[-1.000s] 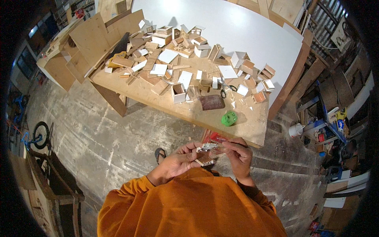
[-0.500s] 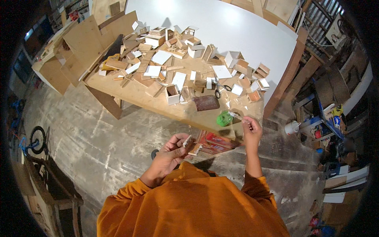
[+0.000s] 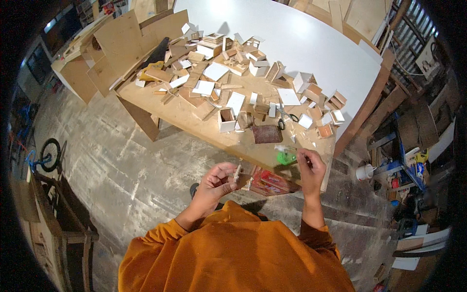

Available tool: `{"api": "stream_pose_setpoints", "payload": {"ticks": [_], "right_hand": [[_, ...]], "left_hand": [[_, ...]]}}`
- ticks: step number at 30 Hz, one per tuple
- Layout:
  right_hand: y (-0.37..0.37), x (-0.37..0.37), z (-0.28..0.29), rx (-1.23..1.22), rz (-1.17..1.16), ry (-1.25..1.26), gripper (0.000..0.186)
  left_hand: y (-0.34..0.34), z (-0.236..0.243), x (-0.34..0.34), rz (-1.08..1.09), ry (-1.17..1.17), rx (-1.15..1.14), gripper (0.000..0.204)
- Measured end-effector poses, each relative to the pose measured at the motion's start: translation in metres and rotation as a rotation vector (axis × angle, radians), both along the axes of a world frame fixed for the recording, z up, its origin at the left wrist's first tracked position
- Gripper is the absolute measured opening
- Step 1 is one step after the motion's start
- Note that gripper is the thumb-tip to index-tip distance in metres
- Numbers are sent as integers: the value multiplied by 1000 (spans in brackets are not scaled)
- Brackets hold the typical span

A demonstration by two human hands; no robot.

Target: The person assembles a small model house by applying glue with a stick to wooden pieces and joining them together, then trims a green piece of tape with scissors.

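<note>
Near the table's front edge, my left hand is closed around a small wooden piece whose edges carry a whitish, glue-like smear. The piece stands on edge between thumb and fingers. To the right, my right hand pinches a thin stick with whitish stuff toward its far end. Its tip is blurred over a green container at the table's edge, and I cannot tell whether they touch. Just beyond lies a dark reddish-brown sheet, with black-handled scissors behind it.
Small wooden boxes, white panels and offcuts are scattered over the wooden table. A white board covers the back. Under the front edge sits a red printed box. A white bucket stands at the right.
The view has shifted, moving the table slightly right and down in the picture. My right hand has brought the stick lower over the green container. The piece in my left hand has turned edge-on.
</note>
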State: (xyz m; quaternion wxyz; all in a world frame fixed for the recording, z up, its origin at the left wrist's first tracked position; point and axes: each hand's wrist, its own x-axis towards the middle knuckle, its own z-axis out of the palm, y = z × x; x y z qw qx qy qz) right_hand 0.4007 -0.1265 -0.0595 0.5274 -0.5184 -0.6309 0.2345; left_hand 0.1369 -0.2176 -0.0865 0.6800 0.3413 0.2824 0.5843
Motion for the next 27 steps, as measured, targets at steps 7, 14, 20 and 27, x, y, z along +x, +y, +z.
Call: {"api": "stream_pose_setpoints", "payload": {"ticks": [7, 14, 20, 27], "right_hand": [[-48, -27, 33, -167, 424, 360, 13], [-49, -36, 31, -140, 495, 377, 12], [-48, -30, 27, -180, 414, 277, 13], [-43, -27, 25, -49, 348, 115, 17]], "left_hand": [[4, 13, 3, -168, -258, -166, 31], [11, 9, 13, -202, -237, -124, 27], [12, 12, 17, -180, -206, -106, 28], [14, 11, 18, -159, -151, -82, 27]]}}
